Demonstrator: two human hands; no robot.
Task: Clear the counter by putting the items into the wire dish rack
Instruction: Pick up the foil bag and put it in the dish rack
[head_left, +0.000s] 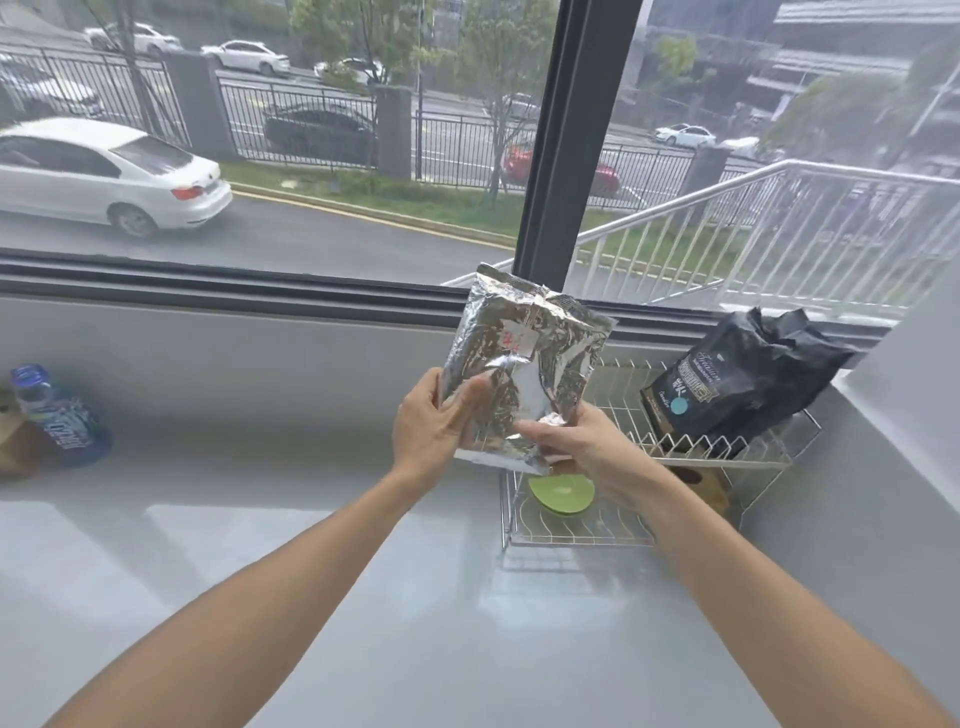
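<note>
Both forearms reach forward from the bottom edge over the pale grey bench (260, 545), and the two hands meet on one item. Fingers and thumb of the left hand (434, 423) clasp the lower left edge of a silver foil pouch (524, 364); the right hand (582, 449) pinches its lower right corner from beneath. Neither palm is free, and the pouch is lifted clear of the bench.

The pouch stands nearly upright, its long axis running from the bottom seam at the hands up to a crimped top edge that leans slightly right, toward the window frame. Its broad face, bearing a small white label with red marks too small to read, is turned to the camera.

Just beyond and to the right sits the wire dish rack (649, 457), a two-tier frame. A black coffee bag (737, 384) already leans in the upper tier, and a green bowl (563, 493) lies on the lower tier, directly under the pouch.

My reading is that the carry step is in hand: the pouch is over the rack's near-left corner but not yet placed. The next move seems to call for shifting it right and setting it in the upper slots beside the coffee bag, then letting go.

Far left, a blue-labelled bottle (57, 415) remains on the bench next to something brown, partly cut off.
</note>
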